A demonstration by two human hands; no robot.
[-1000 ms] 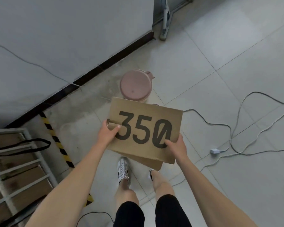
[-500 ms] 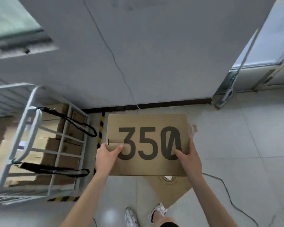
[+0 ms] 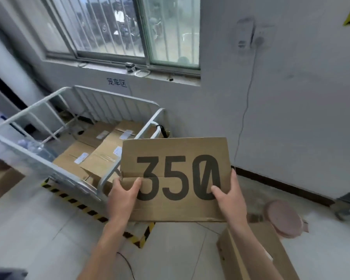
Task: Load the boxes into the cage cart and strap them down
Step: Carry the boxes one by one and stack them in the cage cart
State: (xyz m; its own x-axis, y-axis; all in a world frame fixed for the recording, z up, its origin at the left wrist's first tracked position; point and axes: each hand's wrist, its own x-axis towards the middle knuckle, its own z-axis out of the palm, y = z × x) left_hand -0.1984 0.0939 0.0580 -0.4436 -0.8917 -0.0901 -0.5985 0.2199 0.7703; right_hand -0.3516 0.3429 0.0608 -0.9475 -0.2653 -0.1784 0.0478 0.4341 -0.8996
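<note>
The loading looks partly done. Several labelled cartons (image 3: 101, 156) already lie flat in the bed of the cage cart (image 3: 113, 107), and the shoe box printed "350" (image 3: 176, 178) is in the air, held in front of the cart's near right corner and not yet over its rail. The left hand (image 3: 122, 196) grasps the box's near left side and the right hand (image 3: 229, 196) its near right side. Each thumb presses on the printed face, while the fingers are hidden underneath. One more cardboard box (image 3: 257, 255) sits on the tiled floor at lower right, so at least that one seems left to load. A black strap (image 3: 163, 130) hangs bunched at the cart's right post, so I judge that strapping down has not begun. The held box is plain matte brown cardboard, a shallow rectangle with a creased flap line across its lid and bold black numerals. The cartons in the cart are similar brown corrugated board, taped along the seams and carrying small white stickers. The cart is white-painted metal tube with rounded corners and thin upright bars. Striped yellow-and-black tape (image 3: 83, 207) marks the glossy pale floor around it, and a round pink lidded bin (image 3: 284, 218) stands near the wall.
</note>
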